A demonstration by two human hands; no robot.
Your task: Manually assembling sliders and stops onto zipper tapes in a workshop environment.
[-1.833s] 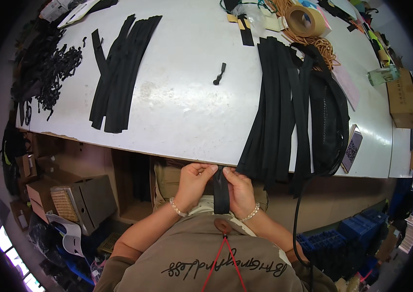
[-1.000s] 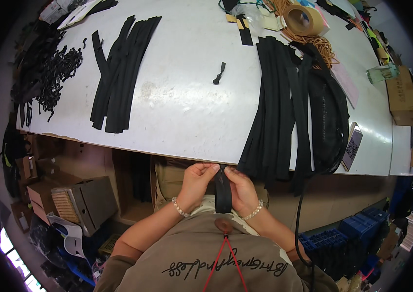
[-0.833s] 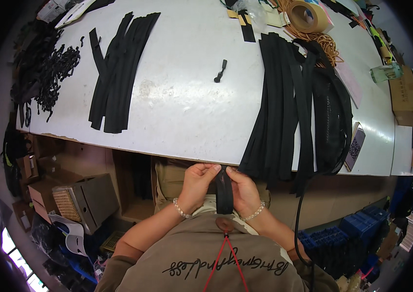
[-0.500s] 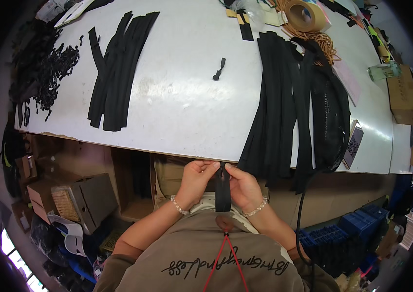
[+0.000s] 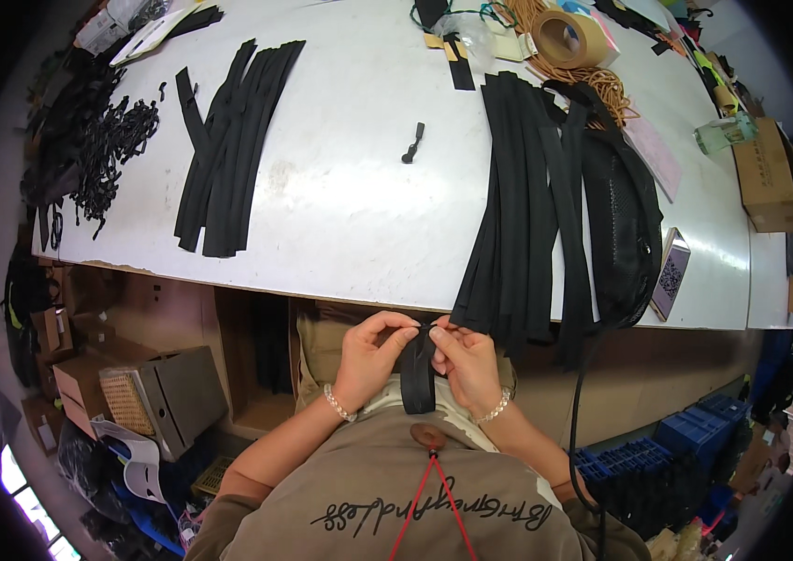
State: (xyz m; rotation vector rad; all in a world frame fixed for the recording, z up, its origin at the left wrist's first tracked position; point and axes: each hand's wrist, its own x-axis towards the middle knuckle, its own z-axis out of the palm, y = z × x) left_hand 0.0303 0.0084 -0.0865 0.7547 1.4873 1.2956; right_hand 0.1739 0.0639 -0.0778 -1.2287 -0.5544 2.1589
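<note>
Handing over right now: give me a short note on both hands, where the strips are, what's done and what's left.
Left hand and right hand: both pinch the top end of one black strip, held below the table edge, in front of the body.
Left pile: a smaller batch of strips, laid flat.
Right pile: a larger batch, hanging over the near edge beside a black bag.
A small black part lies mid-table.
Done or left: cannot tell which pile is finished.

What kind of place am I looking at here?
Probably a small sewing or bag-making workshop: black zipper strips laid in rows on a white worktable, a black mesh bag, and a tape roll.
</note>
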